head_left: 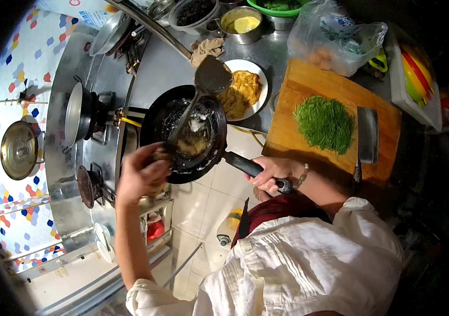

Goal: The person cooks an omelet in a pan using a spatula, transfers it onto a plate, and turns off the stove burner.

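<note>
My left hand (144,173), somewhat blurred, is closed around the handle end of a dark spatula (214,76). Its broad blade hangs over the near-left edge of a white plate (262,94), on which lies golden fried egg (245,88). Below the spatula's handle is a black frying pan (153,118), tilted, with oily residue and pale foam inside. My right hand (270,173) grips the pan's handle (243,165), holding it above the floor beside the counter. To the right, chopped green chives (324,124) and a cleaver (367,136) rest on a wooden cutting board (293,79).
A gas stove with a pot (73,115) and a burner (88,187) runs along the left. Behind the plate stand a metal bowl of yellow mixture (241,25), a crumpled cloth (207,51) and a plastic bag of eggs (335,39). A yellow-capped bottle (230,226) stands on the floor.
</note>
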The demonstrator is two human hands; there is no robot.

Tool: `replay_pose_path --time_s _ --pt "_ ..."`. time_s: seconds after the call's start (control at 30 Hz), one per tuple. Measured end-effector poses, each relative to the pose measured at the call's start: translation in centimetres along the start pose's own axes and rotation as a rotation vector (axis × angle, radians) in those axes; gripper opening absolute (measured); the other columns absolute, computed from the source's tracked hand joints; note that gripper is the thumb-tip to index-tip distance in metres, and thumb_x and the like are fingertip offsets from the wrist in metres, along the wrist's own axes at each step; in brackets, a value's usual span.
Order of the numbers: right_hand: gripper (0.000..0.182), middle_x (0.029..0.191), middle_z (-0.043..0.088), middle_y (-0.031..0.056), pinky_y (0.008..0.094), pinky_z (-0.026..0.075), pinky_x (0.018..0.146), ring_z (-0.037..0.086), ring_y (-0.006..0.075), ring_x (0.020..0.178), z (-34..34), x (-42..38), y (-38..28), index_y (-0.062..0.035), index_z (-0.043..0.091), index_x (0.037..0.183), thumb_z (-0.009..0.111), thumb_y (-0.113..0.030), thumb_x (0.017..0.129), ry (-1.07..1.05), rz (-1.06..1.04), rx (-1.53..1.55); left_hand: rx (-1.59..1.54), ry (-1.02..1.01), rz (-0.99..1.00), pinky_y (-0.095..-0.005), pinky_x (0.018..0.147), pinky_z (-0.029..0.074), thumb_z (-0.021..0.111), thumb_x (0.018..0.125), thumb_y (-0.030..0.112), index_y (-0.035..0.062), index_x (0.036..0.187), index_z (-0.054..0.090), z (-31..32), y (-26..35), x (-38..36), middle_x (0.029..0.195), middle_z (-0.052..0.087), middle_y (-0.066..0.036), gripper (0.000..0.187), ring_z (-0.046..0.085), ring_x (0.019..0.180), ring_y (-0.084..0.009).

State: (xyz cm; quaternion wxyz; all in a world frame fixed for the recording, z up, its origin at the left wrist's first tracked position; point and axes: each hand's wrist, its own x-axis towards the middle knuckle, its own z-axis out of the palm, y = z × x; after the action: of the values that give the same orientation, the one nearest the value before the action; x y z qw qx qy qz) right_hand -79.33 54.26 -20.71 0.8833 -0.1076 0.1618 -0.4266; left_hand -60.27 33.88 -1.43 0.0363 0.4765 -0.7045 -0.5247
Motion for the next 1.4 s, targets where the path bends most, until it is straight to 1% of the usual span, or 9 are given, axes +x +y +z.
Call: replay_pose_path --time_s 0.13,0.27,0.57,0.87,0.93,1.03,1.07,1.17,1.4 --pt "0.022 0.064 0.04 -0.002 0.0215 0.032 0.039 0.037 0.0044 0.047 -0.3 0.3 0.1 -0.003 0.043 0.097 0.058 -0.003 0.082 0.004 0.01 0.002 0.802 0.064 0.79 -0.0368 0.057 0.051 0.063 0.068 -0.004 -0.0041 0.123 0.046 3.3 -8.1 3.6 0.082 0.062 -0.015 0.058 0.061 0.067 -0.0289" --pt "0.023 0.063 0.039 -0.0016 0.0217 0.033 0.038 0.037 0.0048 0.046 -0.5 0.0 0.4 -0.0032 0.043 0.098 0.058 -0.002 0.082 -0.035 0.046 0.03 1.097 0.094 0.898 -0.037 0.055 0.047 0.06 0.067 -0.001 -0.0005 0.131 0.038 3.5 -11.0 4.4 0.073 0.053 -0.012 0.068 0.055 0.067 -0.0284" --pt "0.022 0.058 0.039 -0.0032 0.0221 0.035 0.037 0.037 0.0053 0.042 -0.6 0.1 1.5 -0.006 0.042 0.098 0.057 -0.004 0.083 0.018 0.085 0.034 1.12 0.262 0.972 -0.0345 0.056 0.047 0.055 0.069 0.001 -0.0008 0.129 0.042 4.6 -13.8 4.1 0.076 0.05 -0.011 0.061 0.053 0.066 -0.0252" --pt "0.022 0.054 0.038 -0.0032 0.0232 0.031 0.039 0.035 0.0049 0.042 0.3 0.0 2.1 -0.0063 0.042 0.099 0.056 -0.003 0.083 0.003 0.094 -0.012 0.932 0.245 0.831 -0.038 0.056 0.048 0.06 0.067 -0.002 0.0032 0.128 0.045 5.1 -14.2 3.3 0.078 0.055 -0.012 0.062 0.056 0.067 -0.0285" --pt "0.022 0.053 0.038 -0.0029 0.0231 0.031 0.04 0.035 0.0049 0.042 0.1 0.2 2.0 -0.0055 0.043 0.1 0.056 -0.002 0.083 -0.02 0.103 0.035 0.62 0.153 0.758 -0.0361 0.06 0.05 0.061 0.069 -0.005 0.0023 0.122 0.051 3.7 -13.5 3.6 0.08 0.059 -0.015 0.055 0.059 0.07 -0.0314" --pt "0.032 0.066 0.041 -0.0017 0.0195 0.03 0.036 0.036 0.0034 0.044 0.0 0.3 2.4 -0.0037 0.044 0.102 0.063 -0.002 0.076 0.028 0.11 -0.025 0.196 0.178 0.476 -0.026 0.062 0.048 0.058 0.078 -0.006 0.0013 0.123 0.053 1.3 -9.7 0.7 0.094 0.065 -0.012 0.046 0.06 0.071 -0.0121" --pt "0.032 0.066 0.041 -0.0017 0.0195 0.03 0.036 0.036 0.0034 0.044 0.1 0.3 2.3 -0.0037 0.044 0.102 0.063 -0.002 0.076 0.023 0.124 -0.026 0.013 0.16 0.222 -0.0243 0.061 0.048 0.058 0.078 -0.006 0.0006 0.123 0.053 0.3 -8.3 -1.0 0.095 0.065 -0.009 0.046 0.059 0.071 -0.0087" --pt "0.032 0.066 0.042 -0.0009 0.0196 0.03 0.036 0.037 0.0033 0.045 0.8 0.1 2.1 -0.003 0.044 0.101 0.063 -0.001 0.076 0.079 0.13 -0.019 -0.327 0.092 0.09 -0.0232 0.053 0.047 0.063 0.074 0.0 -0.0051 0.118 0.055 -3.2 -7.7 -4.6 0.08 0.064 -0.01 0.045 0.058 0.059 -0.0111" --pt "0.031 0.067 0.044 0.0005 0.0194 0.027 0.034 0.034 0.0029 0.042 1.4 -0.2 1.6 -0.0027 0.043 0.1 0.061 0.001 0.076 0.082 0.174 -0.036 -0.186 0.028 -0.174 -0.0253 0.046 0.048 0.061 0.075 0.002 -0.0077 0.113 0.055 -8.7 -12.1 -4.4 0.075 0.064 -0.01 0.039 0.061 0.056 -0.0156"
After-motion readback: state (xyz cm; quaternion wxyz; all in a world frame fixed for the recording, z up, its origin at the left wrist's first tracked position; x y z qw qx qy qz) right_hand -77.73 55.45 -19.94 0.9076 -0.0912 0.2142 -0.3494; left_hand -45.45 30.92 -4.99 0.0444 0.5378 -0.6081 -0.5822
